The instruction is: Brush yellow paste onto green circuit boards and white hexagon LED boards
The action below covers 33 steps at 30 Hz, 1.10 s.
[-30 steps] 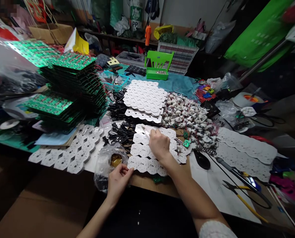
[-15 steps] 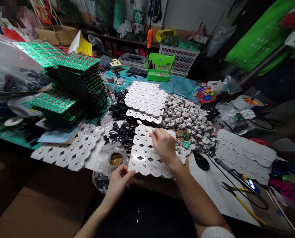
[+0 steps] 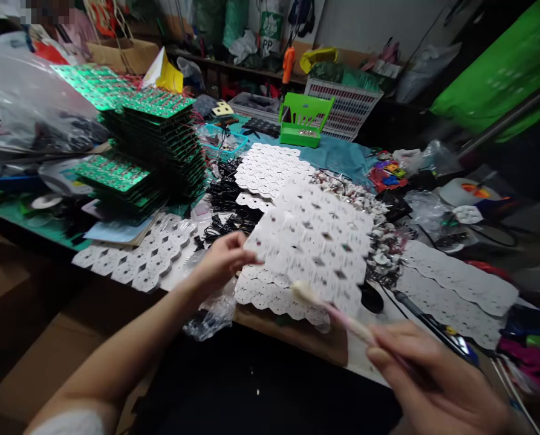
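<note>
My left hand [image 3: 222, 260] grips the left edge of a white panel of hexagonal boards [image 3: 315, 241] and holds it lifted and tilted above the table. More white panels [image 3: 270, 293] lie stacked right under it. My right hand [image 3: 426, 374], blurred and near the lower right, is closed on a thin pink-handled brush [image 3: 331, 308] whose pale tip points toward the lifted panel's near edge.
Stacks of green circuit boards [image 3: 152, 139] stand at the left. Another white panel stack [image 3: 272, 169], black cables [image 3: 224, 202] and small white parts [image 3: 383, 241] lie behind. A green holder [image 3: 303, 121], white panels [image 3: 455, 284] at right, and cutters [image 3: 451, 344] sit nearby.
My left hand lifted the top white panel off the stack and tilted it up. My right hand drew back toward me with the brush. The view shifted left.
</note>
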Each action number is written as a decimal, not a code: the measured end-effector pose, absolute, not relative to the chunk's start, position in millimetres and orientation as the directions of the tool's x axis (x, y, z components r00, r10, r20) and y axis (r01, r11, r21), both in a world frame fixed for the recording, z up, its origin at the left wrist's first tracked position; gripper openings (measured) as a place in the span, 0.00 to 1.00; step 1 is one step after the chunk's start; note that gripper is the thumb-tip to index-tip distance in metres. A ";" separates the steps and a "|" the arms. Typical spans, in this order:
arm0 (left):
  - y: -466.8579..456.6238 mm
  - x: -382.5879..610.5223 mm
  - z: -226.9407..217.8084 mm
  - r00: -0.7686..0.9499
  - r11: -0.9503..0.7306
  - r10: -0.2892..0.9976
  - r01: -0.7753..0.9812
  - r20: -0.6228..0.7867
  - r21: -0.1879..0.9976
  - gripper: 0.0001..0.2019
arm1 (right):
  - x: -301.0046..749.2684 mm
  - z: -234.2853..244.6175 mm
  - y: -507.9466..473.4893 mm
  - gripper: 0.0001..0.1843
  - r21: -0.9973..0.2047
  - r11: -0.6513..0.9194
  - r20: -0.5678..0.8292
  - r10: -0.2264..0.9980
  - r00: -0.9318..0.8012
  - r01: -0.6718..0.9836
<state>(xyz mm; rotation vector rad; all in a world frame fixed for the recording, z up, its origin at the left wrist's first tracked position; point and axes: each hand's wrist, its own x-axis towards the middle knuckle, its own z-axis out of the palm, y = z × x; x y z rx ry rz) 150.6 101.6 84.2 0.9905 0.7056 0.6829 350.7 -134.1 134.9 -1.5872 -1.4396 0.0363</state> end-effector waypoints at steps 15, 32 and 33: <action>290.7 228.5 59.8 0.202 0.234 0.957 -0.107 -0.209 0.966 0.12 | 268.7 37.9 -12.5 0.11 -0.241 0.232 0.207 0.961 -0.184 0.942; 25.8 82.8 15.3 0.373 0.043 0.912 0.327 -0.170 0.944 0.10 | 331.8 53.9 -61.5 0.10 -0.433 0.177 0.346 0.938 -0.019 0.884; 16.4 83.8 0.9 0.339 0.112 0.911 0.347 -0.236 0.931 0.12 | 332.1 50.1 -65.4 0.10 -0.439 0.194 0.331 0.943 -0.042 0.877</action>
